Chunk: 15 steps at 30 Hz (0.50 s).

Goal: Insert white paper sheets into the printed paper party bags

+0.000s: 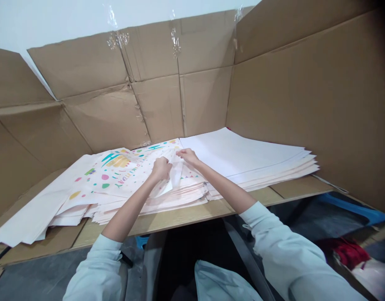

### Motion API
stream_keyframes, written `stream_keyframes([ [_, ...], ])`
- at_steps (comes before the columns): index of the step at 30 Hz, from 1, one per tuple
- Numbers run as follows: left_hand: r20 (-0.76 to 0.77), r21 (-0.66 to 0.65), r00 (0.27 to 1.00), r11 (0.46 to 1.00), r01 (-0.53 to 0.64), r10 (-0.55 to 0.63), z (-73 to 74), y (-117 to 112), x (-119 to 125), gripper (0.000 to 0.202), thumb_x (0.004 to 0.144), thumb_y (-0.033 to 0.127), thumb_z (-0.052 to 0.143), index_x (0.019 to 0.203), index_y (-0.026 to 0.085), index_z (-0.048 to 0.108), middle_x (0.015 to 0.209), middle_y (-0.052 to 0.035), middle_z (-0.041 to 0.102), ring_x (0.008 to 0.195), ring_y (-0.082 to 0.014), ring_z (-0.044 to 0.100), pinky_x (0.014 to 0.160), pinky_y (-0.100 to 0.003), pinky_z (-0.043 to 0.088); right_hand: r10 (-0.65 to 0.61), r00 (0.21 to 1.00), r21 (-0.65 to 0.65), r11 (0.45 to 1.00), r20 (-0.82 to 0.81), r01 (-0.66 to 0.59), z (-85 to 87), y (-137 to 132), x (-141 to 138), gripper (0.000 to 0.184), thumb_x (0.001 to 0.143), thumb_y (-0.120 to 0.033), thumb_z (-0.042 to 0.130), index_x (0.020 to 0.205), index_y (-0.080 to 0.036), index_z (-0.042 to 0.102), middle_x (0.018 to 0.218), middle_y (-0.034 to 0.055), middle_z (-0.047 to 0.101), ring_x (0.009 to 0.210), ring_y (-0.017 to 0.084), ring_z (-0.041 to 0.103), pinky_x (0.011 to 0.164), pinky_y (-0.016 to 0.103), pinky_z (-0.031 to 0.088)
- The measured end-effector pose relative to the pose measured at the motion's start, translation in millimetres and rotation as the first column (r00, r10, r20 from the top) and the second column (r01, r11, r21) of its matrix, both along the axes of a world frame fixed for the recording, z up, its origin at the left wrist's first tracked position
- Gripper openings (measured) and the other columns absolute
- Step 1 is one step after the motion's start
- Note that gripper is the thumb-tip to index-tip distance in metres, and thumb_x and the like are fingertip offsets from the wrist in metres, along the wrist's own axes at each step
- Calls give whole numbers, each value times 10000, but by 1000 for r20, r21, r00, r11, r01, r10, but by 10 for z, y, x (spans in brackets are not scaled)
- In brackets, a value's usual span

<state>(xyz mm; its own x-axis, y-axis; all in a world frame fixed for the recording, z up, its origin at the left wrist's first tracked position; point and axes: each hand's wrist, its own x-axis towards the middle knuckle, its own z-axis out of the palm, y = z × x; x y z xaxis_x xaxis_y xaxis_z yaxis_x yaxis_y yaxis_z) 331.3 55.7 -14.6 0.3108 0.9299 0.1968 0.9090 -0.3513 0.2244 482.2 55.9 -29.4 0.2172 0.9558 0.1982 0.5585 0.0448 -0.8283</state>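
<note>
Two stacks of large paper sheets lie side by side on the table. The left stack of printed sheets (117, 184) has a top sheet with colourful dots and "HAPPY BIRTHDAY" lettering. A corner of that top sheet (175, 173) is lifted and creased between my hands. My left hand (161, 168) pinches the sheet near the middle of the stack. My right hand (188, 156) grips its upper edge, beside the plain white stack (249, 161). That stack's top sheet shows no print, and its layers fan out at the right edge.
Brown cardboard panels (155, 83) joined with clear tape wall off the back and sides of the wooden table (180, 217). Below the table's front edge are a dark floor, a blue object (349, 209) and a red cloth (345, 253).
</note>
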Motion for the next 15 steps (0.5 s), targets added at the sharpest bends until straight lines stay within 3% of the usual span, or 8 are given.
stream_keyframes([
  [2, -19, 82, 999, 996, -48, 49, 36, 67, -82, 223, 681, 235, 444, 685, 113, 631, 690, -103, 612, 656, -168, 547, 540, -225, 314, 47, 995, 24, 998, 91, -50, -71, -86, 123, 316, 789, -389, 443, 836, -146, 640, 817, 30, 625, 802, 138, 554, 722, 208, 388],
  [4, -29, 145, 996, 986, -80, 85, 68, 144, -174, 237, 685, 237, 439, 705, 103, 634, 715, -116, 611, 670, -175, 546, 537, -231, 301, 27, 955, 80, 995, 296, -53, -175, -226, 318, 337, 815, -365, 413, 941, -128, 617, 957, 68, 607, 929, 165, 527, 813, 235, 368],
  [6, -23, 165, 993, 980, -111, 116, 81, 228, -260, 241, 688, 234, 432, 704, 100, 632, 703, -116, 603, 658, -173, 538, 530, -233, 289, -47, 847, 117, 993, 530, -17, -290, -406, 554, 393, 835, -368, 384, 1076, -111, 558, 1128, 118, 528, 1079, 206, 448, 913, 297, 314],
  [8, -2, 153, 991, 979, -136, 137, 67, 308, -316, 235, 690, 237, 432, 686, 106, 627, 675, -102, 590, 636, -164, 524, 525, -232, 278, -30, 724, 51, 999, 689, -7, -380, -603, 791, 438, 847, -418, 348, 1128, -134, 527, 1235, 136, 440, 1159, 247, 374, 954, 391, 263],
  [11, 62, 110, 989, 984, -138, 132, -9, 395, -316, 210, 686, 263, 459, 639, 121, 606, 615, -64, 559, 601, -141, 492, 525, -225, 263, 118, 637, -85, 993, 761, -81, -414, -863, 1078, 537, 843, -524, 283, 1207, -179, 476, 1276, 125, 402, 1179, 257, 360, 960, 445, 241],
  [15, 189, 63, 978, 993, -100, 86, -180, 406, -217, 242, 702, 304, 468, 554, 133, 554, 486, -22, 481, 536, -116, 447, 521, -212, 255, 306, 611, -182, 949, 730, -257, -311, -1062, 1300, 689, 754, -630, 378, 1286, -194, 404, 1329, 111, 340, 1228, 254, 307, 995, 393, 227],
])
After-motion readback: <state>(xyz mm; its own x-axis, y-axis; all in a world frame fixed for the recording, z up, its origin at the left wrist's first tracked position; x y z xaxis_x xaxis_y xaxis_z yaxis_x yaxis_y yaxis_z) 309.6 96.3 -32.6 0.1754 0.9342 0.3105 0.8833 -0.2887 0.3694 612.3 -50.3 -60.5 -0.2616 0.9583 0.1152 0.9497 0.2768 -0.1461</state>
